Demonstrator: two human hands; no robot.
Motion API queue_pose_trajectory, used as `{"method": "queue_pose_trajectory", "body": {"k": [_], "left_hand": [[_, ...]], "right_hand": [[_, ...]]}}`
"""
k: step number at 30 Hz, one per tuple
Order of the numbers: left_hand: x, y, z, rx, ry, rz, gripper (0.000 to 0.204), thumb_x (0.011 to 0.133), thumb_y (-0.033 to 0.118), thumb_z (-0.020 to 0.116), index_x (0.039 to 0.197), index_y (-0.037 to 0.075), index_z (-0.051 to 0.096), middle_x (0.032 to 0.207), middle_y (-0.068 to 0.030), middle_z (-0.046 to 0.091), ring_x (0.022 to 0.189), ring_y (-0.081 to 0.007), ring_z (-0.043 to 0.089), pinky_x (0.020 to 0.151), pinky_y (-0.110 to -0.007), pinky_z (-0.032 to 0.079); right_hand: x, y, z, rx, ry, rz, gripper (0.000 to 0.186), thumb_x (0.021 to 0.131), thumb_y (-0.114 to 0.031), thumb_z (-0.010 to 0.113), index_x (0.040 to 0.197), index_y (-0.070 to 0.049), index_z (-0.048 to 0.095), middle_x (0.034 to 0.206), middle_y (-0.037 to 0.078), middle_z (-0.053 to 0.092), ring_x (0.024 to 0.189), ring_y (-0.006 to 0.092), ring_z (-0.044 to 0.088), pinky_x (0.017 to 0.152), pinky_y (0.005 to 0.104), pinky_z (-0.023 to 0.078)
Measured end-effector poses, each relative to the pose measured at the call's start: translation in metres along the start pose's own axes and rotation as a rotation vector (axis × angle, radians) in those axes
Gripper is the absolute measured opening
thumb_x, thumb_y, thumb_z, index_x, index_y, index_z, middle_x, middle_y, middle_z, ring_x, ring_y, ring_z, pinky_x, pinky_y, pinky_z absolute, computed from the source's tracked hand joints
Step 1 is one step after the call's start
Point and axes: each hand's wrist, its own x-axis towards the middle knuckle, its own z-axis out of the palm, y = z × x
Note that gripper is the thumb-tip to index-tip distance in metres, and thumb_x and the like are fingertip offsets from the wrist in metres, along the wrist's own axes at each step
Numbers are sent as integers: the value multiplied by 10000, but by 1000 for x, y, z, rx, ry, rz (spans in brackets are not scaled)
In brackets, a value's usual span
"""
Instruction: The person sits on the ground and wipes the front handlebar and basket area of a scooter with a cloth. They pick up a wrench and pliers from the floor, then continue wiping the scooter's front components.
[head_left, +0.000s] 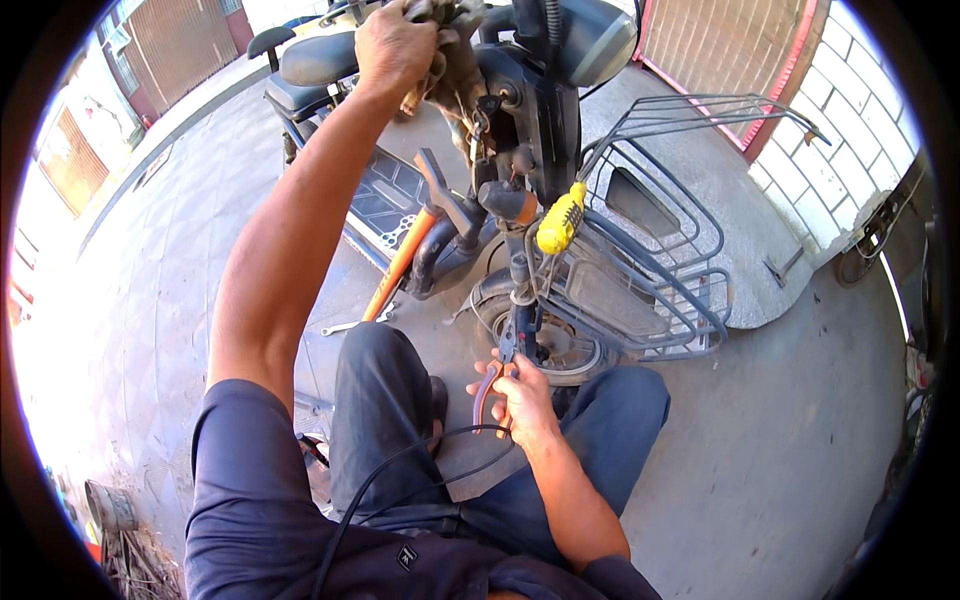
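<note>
My left hand is raised at the top, closed on a bunched brown cloth by the handlebar of an electric scooter. Low in front of me, my right hand is closed around pliers with orange and purple handles. The pliers' jaws point up at the front fork, just above the front wheel; whether they grip anything is too small to tell. A yellow screwdriver handle sticks up beside the steering column. A hammer with an orange handle leans against the scooter's curved black tube.
A wire basket juts out to the right of the scooter. On the ground left of the wheel lies a wrench. Black cable loops across my lap. A bucket stands at lower left, and a white brick wall at right.
</note>
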Motion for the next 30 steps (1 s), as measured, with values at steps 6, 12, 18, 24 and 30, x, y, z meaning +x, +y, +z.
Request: {"method": "queue_pose_trajectory", "body": {"k": [6, 12, 18, 24, 30], "left_hand": [[-1, -5, 33, -131, -271, -180, 369, 815, 292, 723, 1098, 56, 747, 901, -137, 753, 811, -212, 722, 787, -345, 560], [-11, 5, 54, -76, -325, -34, 444, 790, 336, 745, 1112, 31, 723, 921, -165, 748, 824, -248, 725, 807, -359, 564], [-18, 10, 60, 26, -248, 40, 380, 789, 287, 761, 1073, 37, 726, 832, -180, 738, 752, -285, 725, 738, -392, 571], [-46, 44, 47, 47, -246, 410, 333, 771, 244, 787, 1041, 57, 731, 1032, -198, 688, 973, -399, 668, 877, -476, 525], [-39, 31, 33, -223, -418, 374, 621, 798, 367, 698, 1308, 26, 604, 1208, -201, 649, 1069, -356, 655, 987, -411, 514]], "right_hand": [[2, 2, 0, 11, -9, 1, 362, 906, 35, 500, 1265, 3, 519, 1168, 149, 654, 843, 235, 740, 389, 206, 439], [2, 2, 1, 10, -11, 9, 480, 881, 65, 484, 1360, 45, 445, 1172, 200, 637, 868, 286, 742, 385, 212, 461], [-3, -2, 1, 43, -7, 2, 341, 907, 29, 515, 1245, -14, 529, 1152, 144, 667, 839, 227, 742, 390, 202, 430], [-5, -2, 2, 46, -14, 5, 319, 901, 31, 519, 1211, -34, 549, 1151, 135, 670, 848, 221, 745, 388, 192, 416], [-3, 0, 2, 34, -23, 1, 298, 902, 31, 507, 1188, -36, 552, 1153, 130, 669, 851, 221, 745, 389, 193, 423]]}}
